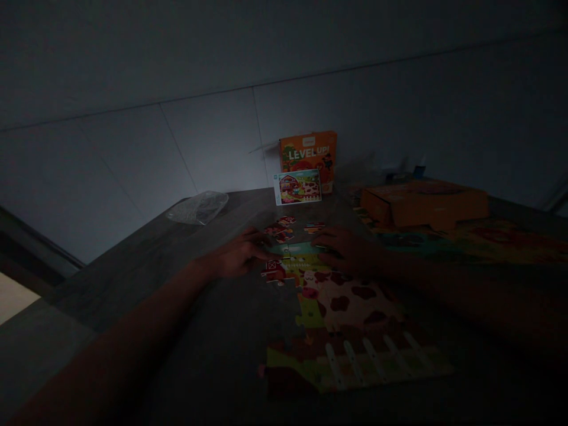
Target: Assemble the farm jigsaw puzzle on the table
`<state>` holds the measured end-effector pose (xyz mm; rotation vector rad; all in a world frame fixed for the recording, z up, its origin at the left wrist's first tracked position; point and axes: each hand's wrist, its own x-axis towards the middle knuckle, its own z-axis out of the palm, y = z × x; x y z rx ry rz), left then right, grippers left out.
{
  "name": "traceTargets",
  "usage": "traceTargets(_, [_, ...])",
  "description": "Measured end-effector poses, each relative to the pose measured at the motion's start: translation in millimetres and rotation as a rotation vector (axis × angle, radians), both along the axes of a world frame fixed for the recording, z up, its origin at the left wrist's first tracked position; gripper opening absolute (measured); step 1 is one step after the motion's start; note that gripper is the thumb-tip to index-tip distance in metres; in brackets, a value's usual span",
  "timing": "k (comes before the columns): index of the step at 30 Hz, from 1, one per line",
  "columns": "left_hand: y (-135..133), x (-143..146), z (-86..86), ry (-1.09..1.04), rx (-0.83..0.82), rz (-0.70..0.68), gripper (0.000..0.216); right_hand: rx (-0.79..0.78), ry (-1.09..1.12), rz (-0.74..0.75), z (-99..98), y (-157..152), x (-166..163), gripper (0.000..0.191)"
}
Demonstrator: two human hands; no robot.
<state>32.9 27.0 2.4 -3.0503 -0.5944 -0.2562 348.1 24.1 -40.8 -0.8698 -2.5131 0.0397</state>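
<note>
A partly joined jigsaw puzzle [350, 302] lies on the dark tabletop, showing a spotted cow, a white fence and green field. At its far left edge my left hand [242, 255] rests with fingers stretched forward, the tips by a red barn piece [273, 267]. My right hand [346, 249] lies over the far right part, fingers apart and touching the green and yellow pieces [302, 251]. Beyond the hands are loose red puzzle pieces [284, 229] and another small piece [314, 227]. Dim light hides the finger details.
A picture card [298, 187] of the farm scene leans on an upright orange box [308, 148] near the wall. To the left lies a clear plastic bag [199, 207]. An orange box lid or tray [426, 204] sits at right beside another colourful puzzle [465, 242].
</note>
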Motion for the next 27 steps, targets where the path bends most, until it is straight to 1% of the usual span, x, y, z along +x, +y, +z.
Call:
traceTargets(10, [-1.3,0.2,3.3,0.008,0.000,-0.024,0.038,-0.005,-0.024,0.000,2.9,-0.9,-1.3,0.031])
traceTargets(21, [-2.7,0.2,3.9,0.010,-0.004,0.010,0.050,-0.017,-0.032,-0.010,3.5,-1.7,-1.2,0.032])
traceTargets(27, [-3.9,0.1,3.6,0.023,-0.024,0.023,0.050,-0.027,-0.058,-0.028,4.6,-2.3,-2.0,0.033])
